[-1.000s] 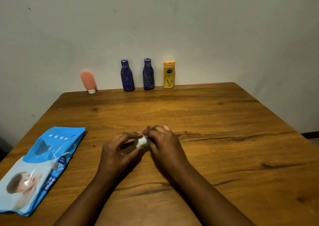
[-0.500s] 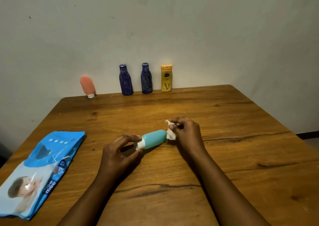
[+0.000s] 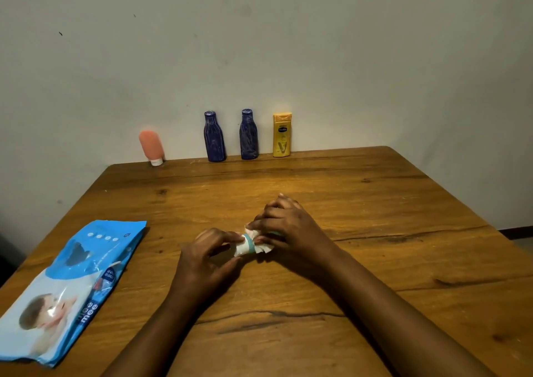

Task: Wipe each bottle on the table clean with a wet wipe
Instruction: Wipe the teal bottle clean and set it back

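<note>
Head view, nearest first: a blue wet-wipe pack (image 3: 72, 284) lies flat by the near-left corner of the tabletop (image 3: 375, 275), and both forearms reach in over the near edge. Around the middle of the tabletop the left hand (image 3: 202, 261) pinches the white cap end of a small teal bottle (image 3: 249, 241) between curled fingers and thumb. The right hand (image 3: 291, 226) has its fingers curled over a wet wipe (image 3: 264, 248) that is wrapped round the bottle's body. Only a thin teal band shows between cap and wipe, and the bottle lies roughly on its side, low over the wood; I cannot tell whether it touches it. It looks light and probably soft-walled — a squeeze tube more than a rigid bottle — so a hard grip on the body would likely dent it, and the damp wipe should make the plastic slippery. The cap end looks like the stiffest part and the best place to hold it while the wipe slides along the body. Along the far edge, against the wall, stand a peach tube (image 3: 151, 146) on its cap toward the far-left corner, then a first dark blue bottle (image 3: 214, 137), a second dark blue bottle (image 3: 249, 134) and a yellow lotion bottle (image 3: 282, 136) — all upright and apart from one another.
</note>
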The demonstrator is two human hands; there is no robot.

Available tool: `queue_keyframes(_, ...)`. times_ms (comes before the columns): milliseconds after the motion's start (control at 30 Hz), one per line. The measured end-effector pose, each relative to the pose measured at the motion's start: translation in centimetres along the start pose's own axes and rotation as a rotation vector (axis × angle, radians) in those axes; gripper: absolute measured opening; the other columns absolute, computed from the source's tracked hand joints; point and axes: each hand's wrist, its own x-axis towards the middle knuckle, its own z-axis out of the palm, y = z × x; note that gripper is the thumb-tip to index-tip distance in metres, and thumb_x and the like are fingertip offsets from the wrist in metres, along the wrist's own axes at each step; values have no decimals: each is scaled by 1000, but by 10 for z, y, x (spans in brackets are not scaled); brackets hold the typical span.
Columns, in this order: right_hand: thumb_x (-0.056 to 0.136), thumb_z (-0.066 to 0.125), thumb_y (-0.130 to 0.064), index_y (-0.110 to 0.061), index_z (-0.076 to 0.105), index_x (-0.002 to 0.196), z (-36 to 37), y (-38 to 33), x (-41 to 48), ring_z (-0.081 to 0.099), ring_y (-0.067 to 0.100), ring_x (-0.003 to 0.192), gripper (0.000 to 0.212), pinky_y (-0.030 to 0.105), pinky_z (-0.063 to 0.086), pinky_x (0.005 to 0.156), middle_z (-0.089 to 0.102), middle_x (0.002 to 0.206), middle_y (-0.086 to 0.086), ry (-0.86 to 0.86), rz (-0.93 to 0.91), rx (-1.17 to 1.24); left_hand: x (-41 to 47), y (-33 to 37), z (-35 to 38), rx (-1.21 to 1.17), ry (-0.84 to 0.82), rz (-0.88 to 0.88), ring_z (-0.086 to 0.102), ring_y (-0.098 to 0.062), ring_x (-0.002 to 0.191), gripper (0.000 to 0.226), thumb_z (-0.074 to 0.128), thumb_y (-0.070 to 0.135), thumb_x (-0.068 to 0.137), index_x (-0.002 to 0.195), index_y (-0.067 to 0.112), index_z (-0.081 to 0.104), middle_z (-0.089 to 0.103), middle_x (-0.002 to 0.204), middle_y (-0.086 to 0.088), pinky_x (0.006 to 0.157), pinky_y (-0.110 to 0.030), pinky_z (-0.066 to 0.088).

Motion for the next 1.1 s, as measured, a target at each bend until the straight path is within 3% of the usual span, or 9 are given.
queue_keyframes(100,87,59,-36,-28,62,115,6,11,0,40,2,102,30,25,35,83,61,106,-13,57,61,94,1,-4,0,-16,-2,-37,63,2,102,31,71,36,73,101,24,69,65,103,18,82,-7,50)
queue_keyframes(200,84,56,-42,-24,67,110,13,22,1,42,3,96,34,22,37,73,62,97,-11,81,119,282,1,-6,0,3,6,-58,63,1,101,34,83,10,72,100,24,68,66,102,13,82,-11,53)
queue_keyframes(433,82,54,-45,-16,70,107,18,35,-4,51,12,93,41,26,43,74,67,91,-4,158,164,383,1,-7,3,-23,45,-141,64,2,99,35,85,2,69,95,20,70,67,102,12,77,-12,55)
queue_keyframes(600,85,50,-37,-12,71,103,15,36,-7,48,13,91,37,17,35,65,68,90,-1,190,97,141,3,-5,3,-22,45,-137,63,3,100,35,85,0,68,95,18,71,67,101,12,77,-9,52)
queue_keyframes(667,85,50,-34,-12,71,103,11,39,-9,47,11,90,34,19,35,65,68,90,-2,181,105,37,2,-4,4,-25,47,-148,63,4,98,35,86,0,67,94,18,71,67,99,12,75,-9,52)
queue_keyframes(867,88,60,-26,-16,69,108,5,57,-20,52,17,94,24,29,41,68,67,96,-2,12,103,-141,2,-5,6,-149,68,-285,68,-1,88,37,85,-4,66,92,19,72,69,95,15,66,-26,60)
queue_keyframes(933,89,61,-26,-16,69,107,3,60,-21,51,18,96,23,29,40,70,66,97,-1,82,200,-62,2,-7,6,-170,62,-330,69,-5,88,37,86,-3,66,91,20,72,70,94,10,67,-33,62)
queue_keyframes(1033,87,64,-22,-12,69,102,-1,52,-12,51,17,97,19,27,41,73,62,98,1,339,339,121,1,-10,7,-223,59,-379,72,-15,86,36,85,-5,67,90,20,73,71,93,3,67,-47,62)
queue_keyframes(1100,89,61,-24,-14,67,105,6,36,-5,47,10,99,20,24,42,76,56,103,-2,295,343,122,2,-8,7,-226,61,-404,72,-15,85,36,85,-5,67,91,20,73,72,92,5,68,-46,62)
